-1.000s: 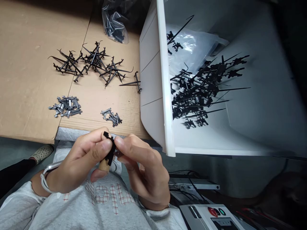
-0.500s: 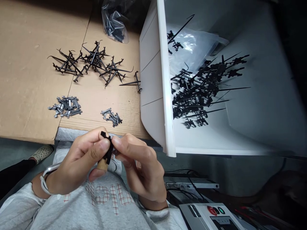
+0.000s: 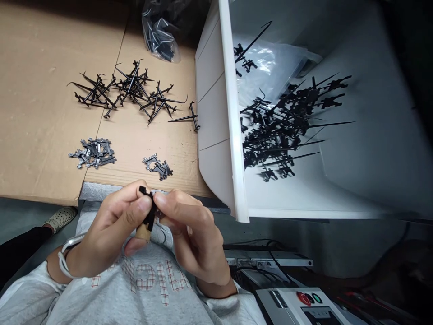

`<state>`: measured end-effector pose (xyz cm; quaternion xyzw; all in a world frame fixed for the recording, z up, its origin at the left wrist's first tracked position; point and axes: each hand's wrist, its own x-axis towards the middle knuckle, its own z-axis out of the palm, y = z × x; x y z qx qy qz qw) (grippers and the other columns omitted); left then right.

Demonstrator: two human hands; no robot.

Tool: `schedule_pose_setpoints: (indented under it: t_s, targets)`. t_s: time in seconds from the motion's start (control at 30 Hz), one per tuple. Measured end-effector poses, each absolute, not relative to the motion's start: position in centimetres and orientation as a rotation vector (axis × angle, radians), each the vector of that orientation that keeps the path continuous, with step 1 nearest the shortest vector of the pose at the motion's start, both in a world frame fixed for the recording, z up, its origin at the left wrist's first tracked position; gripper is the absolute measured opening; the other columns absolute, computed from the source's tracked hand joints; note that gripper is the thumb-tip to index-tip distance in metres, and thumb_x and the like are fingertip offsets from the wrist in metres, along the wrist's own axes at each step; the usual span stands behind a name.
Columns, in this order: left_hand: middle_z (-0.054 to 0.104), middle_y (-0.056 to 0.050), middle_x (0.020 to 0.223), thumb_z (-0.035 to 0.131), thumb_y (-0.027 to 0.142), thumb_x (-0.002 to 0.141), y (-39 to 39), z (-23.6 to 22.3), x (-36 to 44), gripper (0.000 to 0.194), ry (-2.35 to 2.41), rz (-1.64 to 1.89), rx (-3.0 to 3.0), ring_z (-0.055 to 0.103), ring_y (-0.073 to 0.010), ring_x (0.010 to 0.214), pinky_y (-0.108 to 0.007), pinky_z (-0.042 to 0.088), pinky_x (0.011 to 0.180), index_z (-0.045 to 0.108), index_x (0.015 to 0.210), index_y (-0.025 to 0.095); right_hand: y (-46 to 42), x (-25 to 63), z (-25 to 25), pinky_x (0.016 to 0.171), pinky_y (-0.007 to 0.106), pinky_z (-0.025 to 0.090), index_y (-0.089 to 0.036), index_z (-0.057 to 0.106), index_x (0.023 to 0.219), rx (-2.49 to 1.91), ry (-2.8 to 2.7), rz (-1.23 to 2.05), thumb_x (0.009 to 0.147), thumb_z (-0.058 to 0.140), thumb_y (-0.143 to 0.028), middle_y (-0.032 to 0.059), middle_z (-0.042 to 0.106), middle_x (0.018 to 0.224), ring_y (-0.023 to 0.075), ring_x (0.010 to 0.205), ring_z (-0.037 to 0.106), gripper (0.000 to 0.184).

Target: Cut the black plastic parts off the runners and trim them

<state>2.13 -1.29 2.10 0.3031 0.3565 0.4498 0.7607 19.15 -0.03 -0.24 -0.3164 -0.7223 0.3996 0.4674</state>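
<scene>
My left hand (image 3: 110, 228) is closed on a small black plastic bracket (image 3: 151, 219), held upright in front of my shirt. A tan wrap (image 3: 143, 233) covers one of its fingers, just below the bracket. From the other side, my right hand (image 3: 198, 239) presses thumb and finger together at the bracket's edge; whatever sits between them is mostly hidden. Beyond my hands on the cardboard lie a small heap of flat black brackets (image 3: 158, 168) and a bigger heap (image 3: 93, 152) to its left. Thin black rod-like parts with hooked ends (image 3: 133, 85) are piled farther back.
To the right stands a large white bin (image 3: 240, 180) holding many black rod-and-bracket pieces (image 3: 287, 122) and a clear plastic bag (image 3: 270, 58). Another bag (image 3: 162, 38) rests at the back of the cardboard (image 3: 40, 126). A control box (image 3: 304, 302) is at lower right; a person's shoe (image 3: 61, 220) shows at left.
Both hands have shifted slightly left with the bracket between them. The grip looks nearly the same, and the heaps and bin contents are unchanged.
</scene>
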Motion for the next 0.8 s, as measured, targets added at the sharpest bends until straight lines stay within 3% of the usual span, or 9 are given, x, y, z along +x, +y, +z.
schedule_pose_setpoints:
  t_s: [0.17, 0.37, 0.5, 0.8]
  targets:
    - [0.05, 0.007, 0.051, 0.058, 0.049, 0.109, -1.66, 1.89, 2.03, 0.036, 0.81, 0.936, 0.657, 0.035, -0.0087, 0.041, -0.025, 0.026, 0.045, 0.055, 0.085, 0.022, 0.14, 18.95, -0.42, 0.063, 0.037, 0.056, -0.037, 0.057, 0.156, -0.708, -1.738, 0.988, 0.095, 0.052, -0.001, 0.0018, 0.068, 0.085, 0.0227, 0.067, 0.064, 0.071]
    - [0.041, 0.009, 0.048, 0.055, 0.042, 0.111, -1.38, 2.16, 2.02, 0.033, 0.708, 0.941, 0.629, 0.027, -0.0064, 0.038, -0.023, 0.026, 0.045, 0.059, 0.086, 0.021, -0.01, 19.32, 0.29, 0.071, 0.038, 0.062, -0.039, 0.053, 0.158, -0.754, -1.771, 1.031, 0.097, 0.058, -0.005, 0.0024, 0.079, 0.1, 0.0241, 0.078, 0.074, 0.069]
    - [0.028, 0.012, 0.045, 0.055, 0.042, 0.111, -1.08, 2.43, 1.99, 0.033, 0.706, 0.926, 0.631, 0.023, -0.0062, 0.036, -0.021, 0.026, 0.044, 0.058, 0.084, 0.022, 0.05, 19.51, 0.35, 0.069, 0.036, 0.062, -0.038, 0.053, 0.158, -0.74, -1.783, 1.023, 0.098, 0.057, -0.005, 0.0022, 0.076, 0.096, 0.0231, 0.077, 0.073, 0.068]
    - [0.027, 0.012, 0.046, 0.055, 0.042, 0.111, -1.01, 2.57, 2.15, 0.033, 0.716, 0.937, 0.673, 0.022, -0.0064, 0.037, -0.02, 0.023, 0.042, 0.055, 0.085, 0.022, 0.27, 19.63, 0.22, 0.064, 0.036, 0.06, -0.037, 0.056, 0.156, -0.743, -1.784, 1.009, 0.098, 0.059, -0.006, 0.0012, 0.07, 0.085, 0.0224, 0.067, 0.067, 0.067]
